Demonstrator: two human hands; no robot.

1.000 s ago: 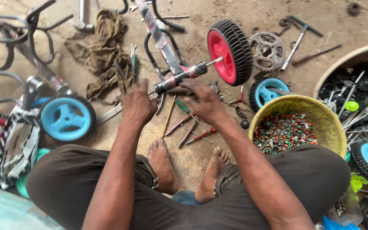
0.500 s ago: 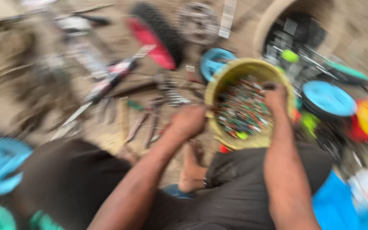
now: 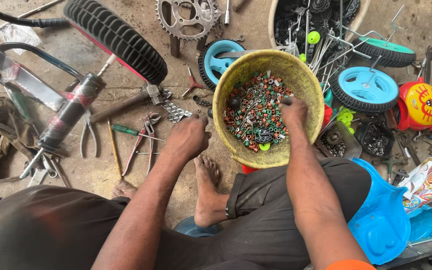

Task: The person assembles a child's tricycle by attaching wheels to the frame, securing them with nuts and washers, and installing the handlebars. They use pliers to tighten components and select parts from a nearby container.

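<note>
Down on the dirt floor, we have let go of the bike bar [image 3: 71, 112] and now our right hand [image 3: 293, 111] digs with bent fingers in the yellow bowl [image 3: 306, 85] of small parts [image 3: 256, 112], pinching something we cannot see, while our left hand [image 3: 188, 136] rests closed beside it.

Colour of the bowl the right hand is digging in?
Yellow bowl, worn and scuffed; head view shows it.

Under the right hand [image 3: 294, 109], a scuffed, matt yellow plastic bowl [image 3: 307, 85] holds small metal and coloured plastic fittings [image 3: 253, 112]. Just left of the left hand [image 3: 188, 136] lie dull steel red-handled pliers [image 3: 143, 136] on the rough, dusty concrete floor [image 3: 101, 172]. Beyond them: a ribbed black rubber tyre [image 3: 118, 37].
</note>
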